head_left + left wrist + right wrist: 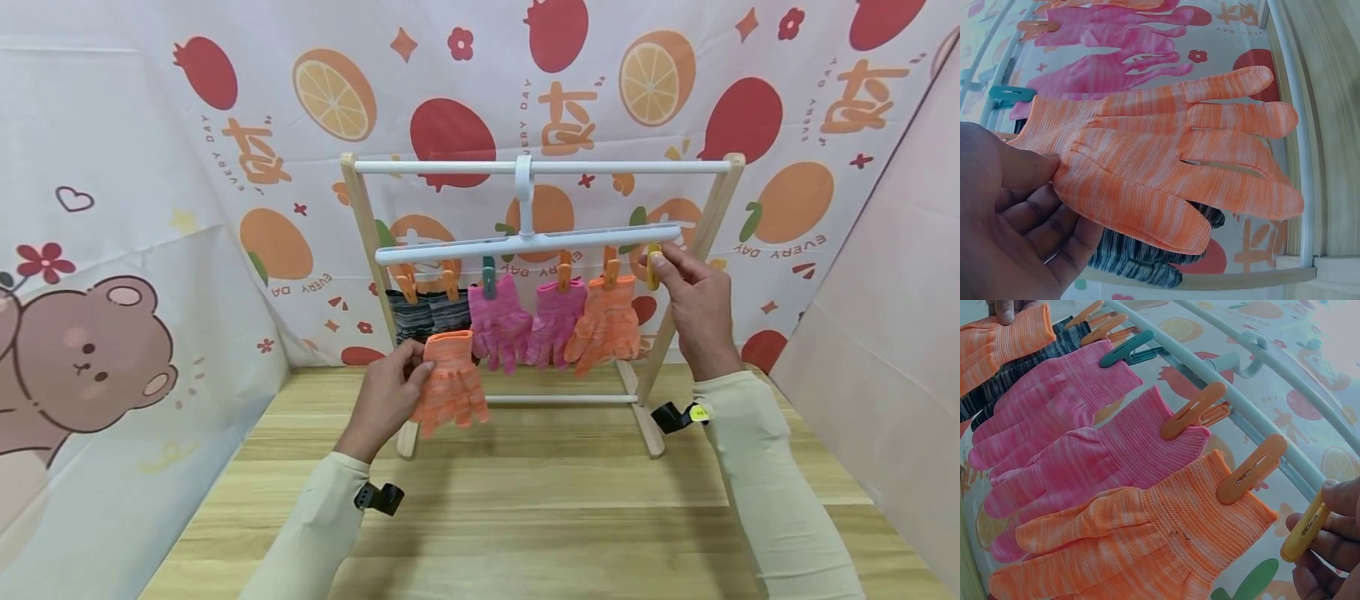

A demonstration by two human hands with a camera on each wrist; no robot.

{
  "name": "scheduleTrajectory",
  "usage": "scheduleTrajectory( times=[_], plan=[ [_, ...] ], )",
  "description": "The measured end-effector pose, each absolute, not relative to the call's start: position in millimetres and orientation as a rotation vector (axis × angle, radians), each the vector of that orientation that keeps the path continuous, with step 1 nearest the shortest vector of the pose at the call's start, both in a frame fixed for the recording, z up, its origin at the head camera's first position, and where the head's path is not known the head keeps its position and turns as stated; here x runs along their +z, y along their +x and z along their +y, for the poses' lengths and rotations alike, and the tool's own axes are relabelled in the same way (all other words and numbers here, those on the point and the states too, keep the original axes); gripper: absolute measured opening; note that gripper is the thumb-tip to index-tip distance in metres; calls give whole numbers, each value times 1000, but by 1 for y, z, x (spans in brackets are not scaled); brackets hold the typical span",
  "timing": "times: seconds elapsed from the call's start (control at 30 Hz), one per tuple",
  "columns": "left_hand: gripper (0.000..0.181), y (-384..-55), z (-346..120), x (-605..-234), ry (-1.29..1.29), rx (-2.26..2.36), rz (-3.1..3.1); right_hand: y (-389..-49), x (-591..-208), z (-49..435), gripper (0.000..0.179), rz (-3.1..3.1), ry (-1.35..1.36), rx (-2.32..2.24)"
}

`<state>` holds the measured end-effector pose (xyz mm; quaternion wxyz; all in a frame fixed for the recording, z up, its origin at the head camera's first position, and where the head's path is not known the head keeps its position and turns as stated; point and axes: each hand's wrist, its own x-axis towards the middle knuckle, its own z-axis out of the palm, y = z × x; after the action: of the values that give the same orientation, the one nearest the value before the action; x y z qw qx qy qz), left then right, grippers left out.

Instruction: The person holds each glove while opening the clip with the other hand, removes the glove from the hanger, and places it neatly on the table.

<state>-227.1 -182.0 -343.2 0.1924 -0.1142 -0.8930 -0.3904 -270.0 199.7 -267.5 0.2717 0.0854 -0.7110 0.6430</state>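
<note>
My left hand [387, 397] pinches an orange knit glove [1141, 150] near its cuff, fingers of the glove hanging down in the head view. At the hanger's right end my right hand [696, 304] pinches a yellow clothespin [1305, 530] between thumb and fingers. Beside that clothespin, another orange glove [1129, 531] hangs from an orange clothespin [1252, 469]. Two pink gloves [498, 321] hang to its left, one from a green clothespin [1127, 349]. Dark grey striped gloves [408, 315] hang at the left end, partly hidden by the held glove.
A white hanger [480, 247] hooks over the top bar [450, 167] of a wooden-sided rack [716, 208], tilting slightly up to the right. The rack stands on a wood-grain table [525, 517]. Fruit-print cloth [480, 75] covers the back wall, and a bear-print cloth [97, 350] the left.
</note>
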Motion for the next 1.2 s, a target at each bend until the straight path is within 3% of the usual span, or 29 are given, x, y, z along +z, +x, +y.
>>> scheduleTrajectory(
  times=[1.2],
  plan=[
    [5,-225,-205,-345,-254,-1072,-2534,-271,-270,200,44,-1867,236,1795]
  ],
)
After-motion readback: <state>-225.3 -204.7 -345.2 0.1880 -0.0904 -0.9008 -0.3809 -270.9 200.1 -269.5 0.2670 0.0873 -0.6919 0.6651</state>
